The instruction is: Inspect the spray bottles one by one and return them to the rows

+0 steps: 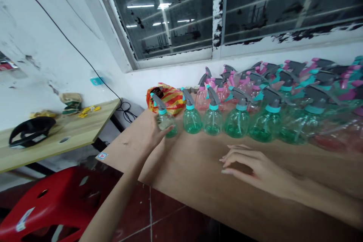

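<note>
At the left end of a row of green spray bottles, my left hand (pixel 154 132) is closed round the body of a spray bottle (pixel 170 121) with a grey and teal trigger head. The bottle stands upright on the brown table (pixel 184 166). To its right stand another green spray bottle (pixel 192 119) and one more (pixel 213 119), each with some green in the lower part. My right hand (pixel 246 164) hovers over the table in front of the row, fingers curved and apart, holding nothing.
Pink spray bottles (pixel 202 96) crowd behind the green ones. A red and yellow plastic bag (pixel 177 102) lies behind the left bottle. To the left are a red stool (pixel 62 189) and a wooden desk (pixel 85 132) bearing a black headset-like band (pixel 32 130).
</note>
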Demonstrator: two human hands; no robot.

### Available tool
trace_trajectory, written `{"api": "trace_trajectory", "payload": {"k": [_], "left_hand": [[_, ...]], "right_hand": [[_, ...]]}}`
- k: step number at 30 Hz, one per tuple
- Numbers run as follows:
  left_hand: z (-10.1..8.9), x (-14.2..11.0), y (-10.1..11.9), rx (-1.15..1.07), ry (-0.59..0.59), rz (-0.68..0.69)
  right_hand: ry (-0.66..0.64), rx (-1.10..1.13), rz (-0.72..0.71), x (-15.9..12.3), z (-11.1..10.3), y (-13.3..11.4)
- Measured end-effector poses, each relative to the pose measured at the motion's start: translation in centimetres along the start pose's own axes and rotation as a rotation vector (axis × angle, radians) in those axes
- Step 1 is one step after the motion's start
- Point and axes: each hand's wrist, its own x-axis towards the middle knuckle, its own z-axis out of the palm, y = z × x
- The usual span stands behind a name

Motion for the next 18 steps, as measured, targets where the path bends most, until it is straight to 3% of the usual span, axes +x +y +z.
{"api": "trace_trajectory", "payload": {"k": [4, 8, 13, 18], "left_hand": [[-2.1, -3.7, 2.3, 0.008, -0.11, -0.012], [-1.6, -7.9, 6.6, 0.01, -0.252, 0.029], [2.4, -11.1, 13.0, 0.025, -0.524, 0.052], [8.3, -11.6, 18.5, 0.011, -0.678, 0.158]], "right_hand": [[0.029, 0.001, 0.161, -0.7, -2.1, 1.0], [0.048, -0.01, 0.329, -1.5, -4.0, 1.5], [0.027, 0.018, 0.412, -2.9, -5.7, 1.8], [0.067, 0.148, 0.404, -5.0, -7.7, 2.1]]}}
